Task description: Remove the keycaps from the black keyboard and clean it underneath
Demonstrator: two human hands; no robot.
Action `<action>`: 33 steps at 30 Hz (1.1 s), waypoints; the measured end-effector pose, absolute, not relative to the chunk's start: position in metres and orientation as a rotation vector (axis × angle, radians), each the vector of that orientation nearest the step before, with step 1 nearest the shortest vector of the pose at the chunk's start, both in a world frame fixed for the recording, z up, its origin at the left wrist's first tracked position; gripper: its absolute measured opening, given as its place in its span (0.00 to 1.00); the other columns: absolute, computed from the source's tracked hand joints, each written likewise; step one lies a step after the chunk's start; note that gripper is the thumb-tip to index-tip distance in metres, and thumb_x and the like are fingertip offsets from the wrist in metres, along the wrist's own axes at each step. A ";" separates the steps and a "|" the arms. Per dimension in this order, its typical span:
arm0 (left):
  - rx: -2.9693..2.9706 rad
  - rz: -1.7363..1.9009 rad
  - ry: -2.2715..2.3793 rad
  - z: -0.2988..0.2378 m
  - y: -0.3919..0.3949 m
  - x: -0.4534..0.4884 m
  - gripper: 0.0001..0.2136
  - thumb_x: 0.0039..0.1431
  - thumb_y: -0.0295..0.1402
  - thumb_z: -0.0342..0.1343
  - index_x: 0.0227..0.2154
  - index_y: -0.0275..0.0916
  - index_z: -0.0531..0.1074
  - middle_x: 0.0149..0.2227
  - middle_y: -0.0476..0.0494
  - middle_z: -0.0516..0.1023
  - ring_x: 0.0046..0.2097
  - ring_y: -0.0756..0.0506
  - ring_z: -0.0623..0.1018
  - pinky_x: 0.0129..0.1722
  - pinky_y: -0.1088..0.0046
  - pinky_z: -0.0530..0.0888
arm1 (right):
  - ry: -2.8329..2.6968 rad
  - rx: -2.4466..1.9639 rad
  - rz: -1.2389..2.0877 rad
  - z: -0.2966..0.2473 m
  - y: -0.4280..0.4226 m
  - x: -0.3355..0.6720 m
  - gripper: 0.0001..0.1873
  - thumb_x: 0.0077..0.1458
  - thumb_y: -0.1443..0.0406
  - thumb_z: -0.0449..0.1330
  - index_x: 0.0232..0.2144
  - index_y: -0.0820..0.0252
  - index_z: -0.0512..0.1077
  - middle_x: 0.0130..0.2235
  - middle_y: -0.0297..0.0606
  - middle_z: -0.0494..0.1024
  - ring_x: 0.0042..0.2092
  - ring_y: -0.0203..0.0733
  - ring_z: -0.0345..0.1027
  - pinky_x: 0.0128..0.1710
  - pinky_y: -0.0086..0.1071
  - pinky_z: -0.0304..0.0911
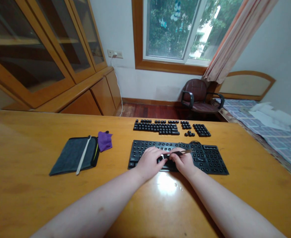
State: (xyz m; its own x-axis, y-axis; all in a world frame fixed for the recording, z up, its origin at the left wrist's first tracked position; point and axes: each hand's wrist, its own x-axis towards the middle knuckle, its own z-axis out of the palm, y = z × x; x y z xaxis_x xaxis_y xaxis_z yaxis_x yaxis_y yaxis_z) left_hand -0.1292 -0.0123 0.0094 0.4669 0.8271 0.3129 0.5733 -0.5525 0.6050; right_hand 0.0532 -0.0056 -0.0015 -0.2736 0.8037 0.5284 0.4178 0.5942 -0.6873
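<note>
Both hands meet over the middle of a black keyboard (150, 144), whose key positions mostly show bare stems; a few keycaps remain at its lower left. My left hand (150, 161) is closed in a pinch at a small black-and-white piece (163, 156), partly hidden by the fingers. In my right hand (184, 162) is a slim stick-like tool (186, 151) with a brownish end pointing up and right; its other end meets the left fingertips. Behind the keyboard, loose black keycaps (156, 127) lie in rows and blocks, arranged like a keyboard layout.
Left of the keyboard lie a dark grey zip pouch (72, 153), a pale flat stick (84, 155) across it, and a purple cloth (105, 141). The wooden table (31, 145) ends just behind the keycaps. Beyond are a chair (196, 94), a bed (279, 132) and glass-door cabinets (71, 49).
</note>
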 end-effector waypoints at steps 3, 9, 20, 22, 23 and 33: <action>2.315 0.806 1.148 0.010 -0.012 -0.130 0.10 0.55 0.33 0.55 0.41 0.42 0.73 0.40 0.47 0.79 0.44 0.44 0.74 0.51 0.62 0.66 | -1.976 -0.909 0.559 -0.003 -0.003 0.054 0.12 0.57 0.61 0.53 0.29 0.58 0.74 0.27 0.38 0.77 0.30 0.40 0.70 0.31 0.33 0.66; 2.323 0.819 1.103 0.008 -0.011 -0.130 0.10 0.56 0.33 0.54 0.41 0.43 0.74 0.40 0.46 0.79 0.44 0.44 0.75 0.51 0.62 0.66 | -2.012 -0.875 0.612 -0.003 0.000 0.056 0.13 0.58 0.60 0.53 0.30 0.57 0.75 0.27 0.38 0.77 0.30 0.40 0.70 0.32 0.34 0.66; 2.327 0.793 1.084 0.011 -0.011 -0.132 0.12 0.58 0.30 0.51 0.44 0.42 0.72 0.45 0.47 0.77 0.45 0.45 0.74 0.51 0.65 0.66 | -2.062 -0.756 0.589 0.000 -0.002 0.052 0.13 0.58 0.57 0.54 0.31 0.56 0.75 0.26 0.37 0.77 0.29 0.39 0.70 0.30 0.32 0.64; 2.265 0.803 1.114 0.010 -0.010 -0.132 0.11 0.58 0.32 0.52 0.43 0.43 0.72 0.44 0.47 0.77 0.46 0.45 0.74 0.49 0.66 0.67 | -2.015 -0.798 0.586 0.001 -0.003 0.052 0.13 0.59 0.58 0.53 0.32 0.57 0.75 0.27 0.38 0.77 0.29 0.39 0.70 0.30 0.32 0.65; 2.233 0.807 1.132 0.010 -0.010 -0.132 0.11 0.58 0.33 0.53 0.43 0.43 0.72 0.43 0.47 0.77 0.45 0.45 0.74 0.48 0.67 0.68 | -1.982 -0.810 0.596 0.001 -0.004 0.052 0.13 0.59 0.59 0.53 0.32 0.57 0.75 0.27 0.38 0.77 0.29 0.39 0.70 0.30 0.32 0.65; 2.089 0.890 1.098 0.011 -0.009 -0.133 0.12 0.62 0.33 0.46 0.42 0.41 0.74 0.41 0.45 0.78 0.44 0.46 0.76 0.46 0.69 0.70 | -1.824 -0.883 0.699 -0.001 -0.006 0.053 0.14 0.59 0.62 0.52 0.29 0.60 0.75 0.25 0.37 0.76 0.26 0.37 0.70 0.29 0.31 0.68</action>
State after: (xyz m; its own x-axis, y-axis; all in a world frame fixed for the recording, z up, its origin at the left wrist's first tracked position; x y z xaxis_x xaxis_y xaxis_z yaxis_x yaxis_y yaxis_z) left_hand -0.1328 -0.0088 0.0110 0.4302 0.8590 0.2777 0.4492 -0.4705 0.7595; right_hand 0.0532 -0.0057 -0.0015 -0.2806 0.8145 0.5079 0.2661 0.5744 -0.7741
